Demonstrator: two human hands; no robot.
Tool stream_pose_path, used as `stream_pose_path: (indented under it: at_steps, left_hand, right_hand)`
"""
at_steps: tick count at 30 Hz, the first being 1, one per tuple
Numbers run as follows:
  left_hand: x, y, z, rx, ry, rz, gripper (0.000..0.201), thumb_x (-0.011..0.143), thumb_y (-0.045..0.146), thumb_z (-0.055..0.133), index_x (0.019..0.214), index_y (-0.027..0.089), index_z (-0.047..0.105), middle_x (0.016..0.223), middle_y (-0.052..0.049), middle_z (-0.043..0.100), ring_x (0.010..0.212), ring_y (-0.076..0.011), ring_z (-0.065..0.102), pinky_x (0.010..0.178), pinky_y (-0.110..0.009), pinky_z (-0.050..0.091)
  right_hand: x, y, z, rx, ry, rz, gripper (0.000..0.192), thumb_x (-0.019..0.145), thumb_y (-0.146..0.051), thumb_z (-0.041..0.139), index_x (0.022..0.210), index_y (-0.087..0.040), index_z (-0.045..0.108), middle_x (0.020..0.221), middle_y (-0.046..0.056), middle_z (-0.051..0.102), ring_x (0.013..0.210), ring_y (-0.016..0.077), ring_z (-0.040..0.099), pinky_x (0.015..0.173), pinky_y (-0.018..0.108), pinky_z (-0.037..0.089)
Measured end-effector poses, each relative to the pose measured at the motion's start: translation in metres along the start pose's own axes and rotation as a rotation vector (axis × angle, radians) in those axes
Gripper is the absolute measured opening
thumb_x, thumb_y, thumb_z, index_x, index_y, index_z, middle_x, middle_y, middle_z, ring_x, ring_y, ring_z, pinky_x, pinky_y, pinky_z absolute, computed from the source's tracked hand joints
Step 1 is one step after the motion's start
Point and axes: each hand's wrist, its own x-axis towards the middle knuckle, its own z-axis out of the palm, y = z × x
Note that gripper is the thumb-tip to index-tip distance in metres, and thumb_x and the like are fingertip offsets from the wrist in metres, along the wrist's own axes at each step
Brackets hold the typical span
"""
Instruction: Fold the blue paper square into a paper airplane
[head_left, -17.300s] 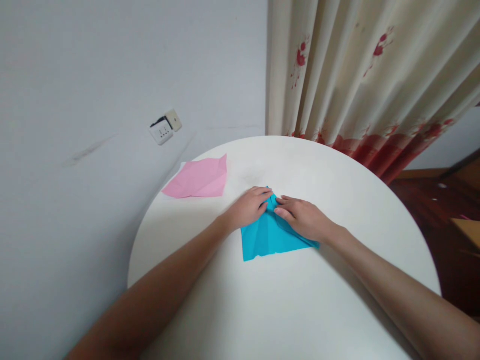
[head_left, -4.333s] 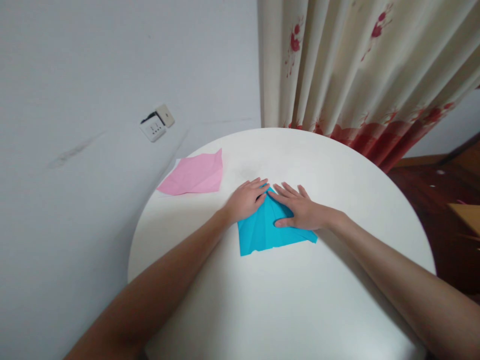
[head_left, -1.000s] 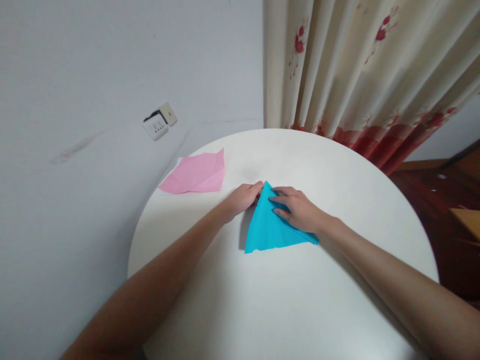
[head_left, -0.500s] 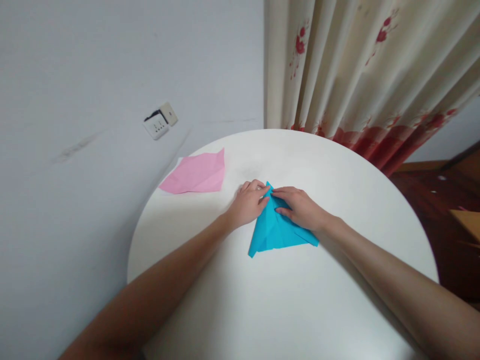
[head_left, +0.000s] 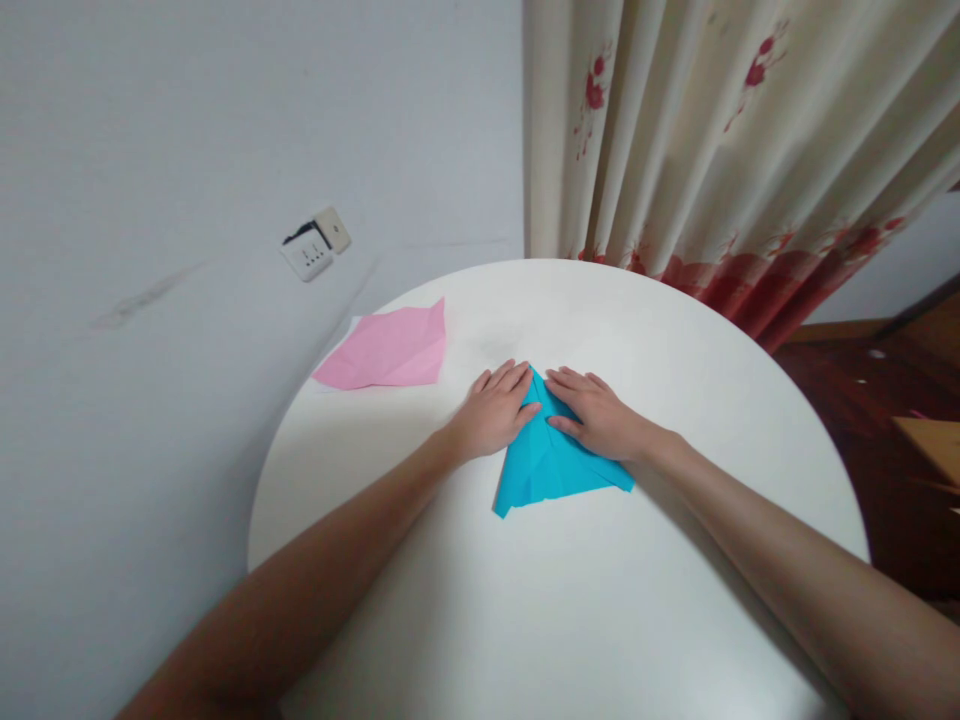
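A folded blue paper [head_left: 551,468] lies flat on the round white table [head_left: 570,600], pointed end away from me. My left hand [head_left: 491,412] rests palm down on its left folded flap, fingers spread. On the right flap my right hand [head_left: 596,415] presses flat, fingertips near the tip. Both hands touch the paper and neither grips it.
A creased pink paper [head_left: 390,350] lies at the table's far left edge. A grey wall with a socket [head_left: 315,245] stands to the left. A cream curtain with red flowers [head_left: 712,150] hangs behind the table. Dark wooden floor lies to the right.
The left flap of the blue paper, raised a second ago, has been folded over to the middle. My left hand now lies flat on it.
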Motion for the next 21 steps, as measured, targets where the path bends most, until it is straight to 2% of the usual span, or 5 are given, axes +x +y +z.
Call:
stream_pose_path:
  at_steps: [4, 7, 12, 16, 21]
  left_hand:
    - [0.002, -0.001, -0.001, -0.007, 0.036, 0.040, 0.053, 0.104, 0.043, 0.040, 0.149, 0.015, 0.046, 0.159, -0.015, 0.041, 0.149, -0.0317, 0.034, 0.119, -0.051, 0.030]
    - [0.004, -0.005, -0.004, -0.048, 0.074, 0.072, 0.046, 0.102, 0.039, 0.045, 0.142, 0.019, 0.056, 0.153, -0.013, 0.050, 0.143, -0.0297, 0.044, 0.118, -0.047, 0.034]
    - [0.004, -0.007, -0.012, -0.091, 0.112, 0.095, 0.036, 0.097, 0.034, 0.054, 0.129, 0.023, 0.068, 0.131, -0.009, 0.065, 0.124, -0.0262, 0.060, 0.110, -0.040, 0.045]
    - [0.003, -0.009, -0.017, -0.125, 0.086, 0.092, 0.036, 0.096, 0.036, 0.058, 0.128, 0.023, 0.068, 0.130, -0.009, 0.066, 0.122, -0.0255, 0.061, 0.108, -0.037, 0.046]
    - [0.002, -0.019, -0.015, -0.101, 0.034, 0.085, 0.053, 0.095, 0.046, 0.059, 0.139, 0.018, 0.059, 0.147, -0.013, 0.056, 0.137, -0.0287, 0.050, 0.117, -0.041, 0.036]
  right_hand:
    - [0.000, -0.001, -0.001, -0.007, -0.013, 0.001, 0.064, 0.100, -0.043, 0.050, 0.155, -0.015, 0.039, 0.163, 0.016, 0.033, 0.152, 0.0347, 0.027, 0.120, 0.062, 0.025]
    - [-0.001, -0.002, -0.001, -0.010, -0.016, -0.003, 0.062, 0.100, -0.044, 0.049, 0.156, -0.017, 0.039, 0.164, 0.016, 0.032, 0.152, 0.0353, 0.026, 0.119, 0.063, 0.024]
    - [-0.002, -0.002, 0.000, -0.006, -0.010, -0.006, 0.060, 0.101, -0.046, 0.048, 0.156, -0.022, 0.039, 0.164, 0.015, 0.032, 0.152, 0.0348, 0.025, 0.119, 0.063, 0.024]
    - [-0.002, -0.003, -0.001, -0.006, -0.019, -0.004, 0.059, 0.101, -0.045, 0.048, 0.155, -0.023, 0.040, 0.164, 0.015, 0.032, 0.152, 0.0348, 0.024, 0.119, 0.064, 0.023]
    - [-0.003, -0.003, -0.002, -0.013, -0.036, -0.006, 0.058, 0.102, -0.046, 0.045, 0.155, -0.022, 0.042, 0.165, 0.015, 0.030, 0.153, 0.0357, 0.023, 0.119, 0.064, 0.023]
